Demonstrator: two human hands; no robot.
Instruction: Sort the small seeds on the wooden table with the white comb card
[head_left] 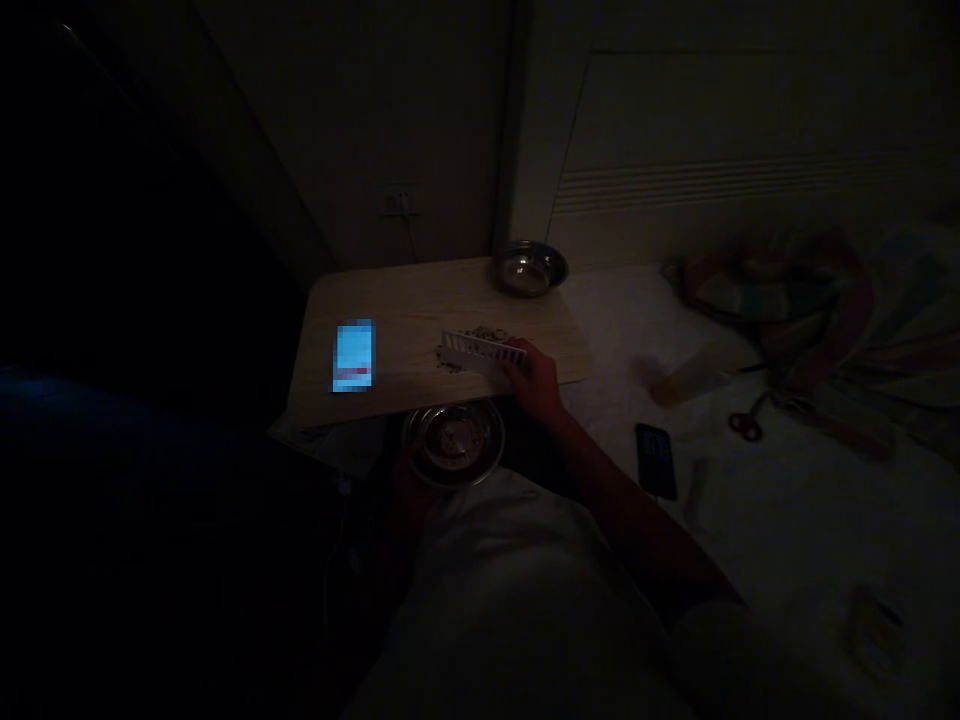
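Note:
My right hand (536, 382) is closed on one end of a white slotted strip (474, 353), which stands on its edge on the wooden tabletop (409, 300). Small dark bits (489, 333) lie scattered on both sides of the strip, too small to identify. Below the table's front edge, my left hand (411, 482) grips the left side of a round metal bowl (493, 455). Some small bits show inside that bowl. Much of the left hand is lost in the dark.
A second metal bowl (531, 270) stands at the tabletop's back right corner. A lit phone screen (352, 358), pixelated, glows on the left. On the white bed (600, 310) lie a dark phone (656, 462), red-handled scissors (745, 427) and crumpled patterned cloth (810, 290).

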